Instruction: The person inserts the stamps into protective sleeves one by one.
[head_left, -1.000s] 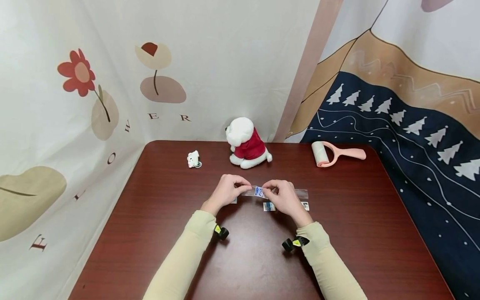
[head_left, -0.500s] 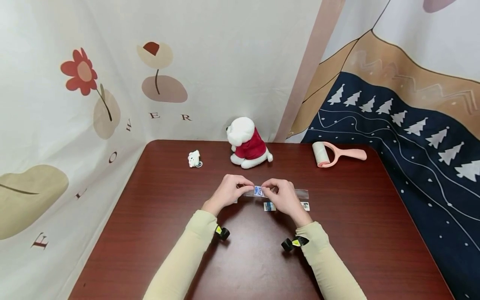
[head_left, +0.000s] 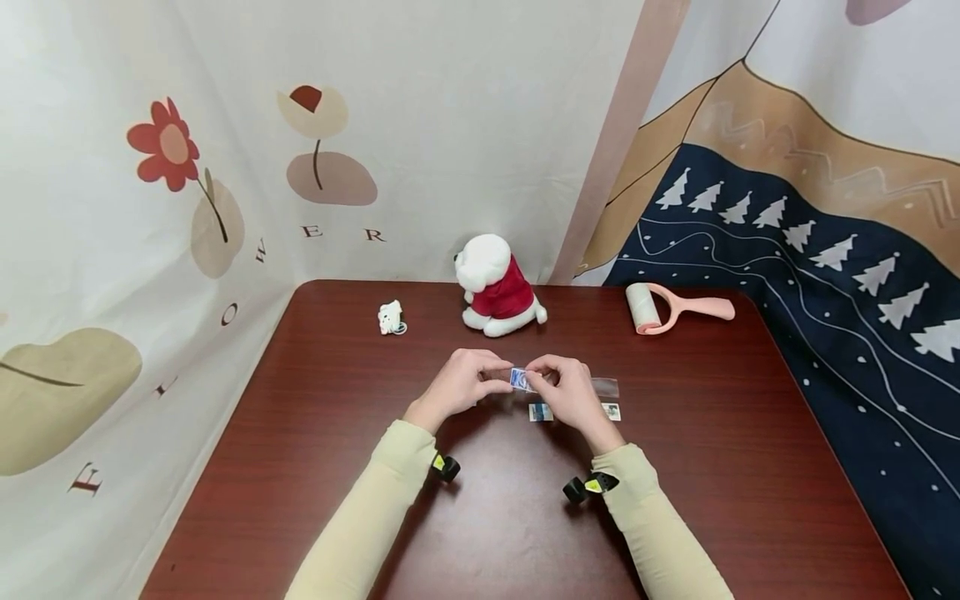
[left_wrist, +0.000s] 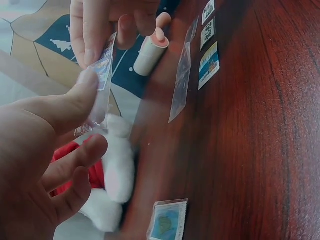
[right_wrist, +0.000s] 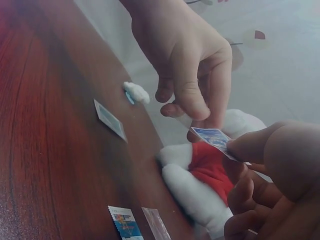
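Observation:
Between thumb and fingers, my right hand [head_left: 568,393] pinches a small blue-and-white postage stamp [head_left: 519,379]. My left hand [head_left: 459,385] pinches the end of a small clear plastic sleeve [left_wrist: 101,111], its fingertips close to the stamp. In the left wrist view the stamp looks overlapped by the sleeve; how far it is inside I cannot tell. Both are held above the table. Below lie another clear sleeve [left_wrist: 182,80], a blue scenic stamp [left_wrist: 209,66] and, farther right, a paler stamp [head_left: 612,412]. A sleeved stamp [left_wrist: 168,220] lies near my left hand.
A plush dog [head_left: 501,292] in a red top sits at the table's back edge. A small white object with a cord [head_left: 391,317] lies left of it, and a pink-handled lint roller [head_left: 675,308] lies to the right. Patterned cloth hangs behind the table [head_left: 495,517].
My left hand has shifted slightly right, bringing its fingertips closer to the blue-and-white stamp. The stamp has risen and tilted a little in my right hand, which has barely moved.

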